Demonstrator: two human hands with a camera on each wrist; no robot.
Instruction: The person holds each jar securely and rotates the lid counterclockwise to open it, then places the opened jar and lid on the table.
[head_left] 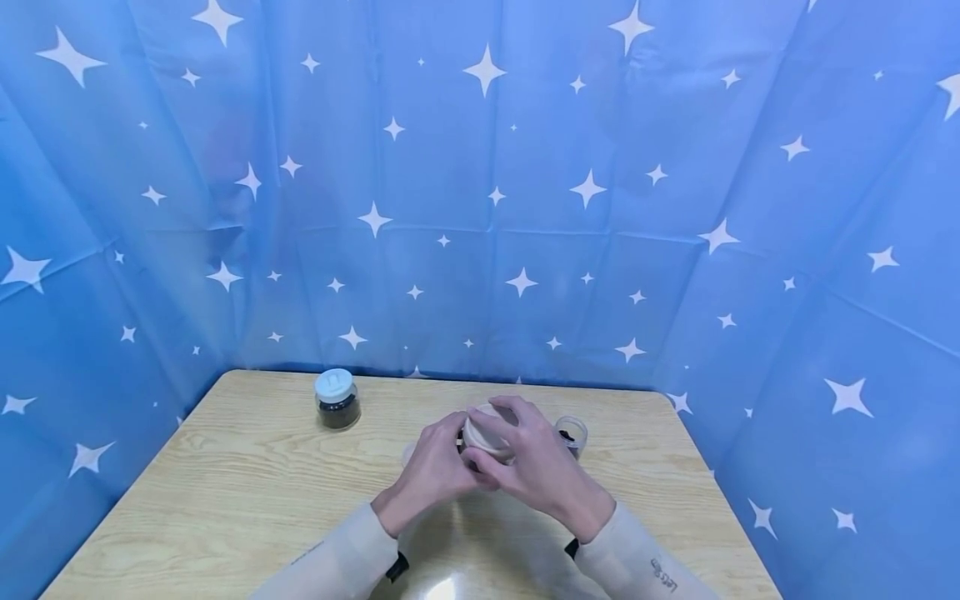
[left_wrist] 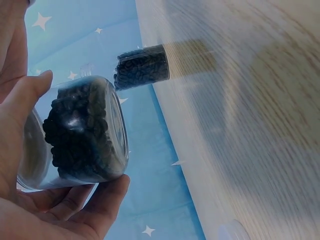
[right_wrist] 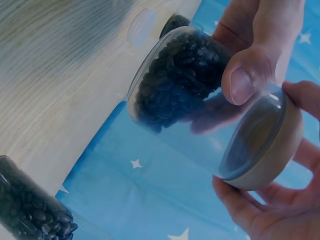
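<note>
A clear glass jar [left_wrist: 80, 132] partly filled with dark beans is held up above the table in my left hand [head_left: 437, 468]. In the left wrist view, its thumb and fingers curl round the jar's sides. My right hand [head_left: 542, 462] grips a beige, rounded lid [right_wrist: 280, 150] at the jar's mouth, thumb and fingertips about its rim. Whether the lid is fully seated cannot be told. Both hands hide most of the jar in the head view. Just right of my right hand stands a second glass jar [head_left: 572, 432] with dark beans, its top uncovered.
A jar with a pale blue lid [head_left: 335, 386] stands at the table's back left, dark contents inside. Partly behind my left hand lies a pale, translucent lid [right_wrist: 142, 27]. The wooden table [head_left: 225, 483] ends against a blue star-patterned curtain [head_left: 450, 167].
</note>
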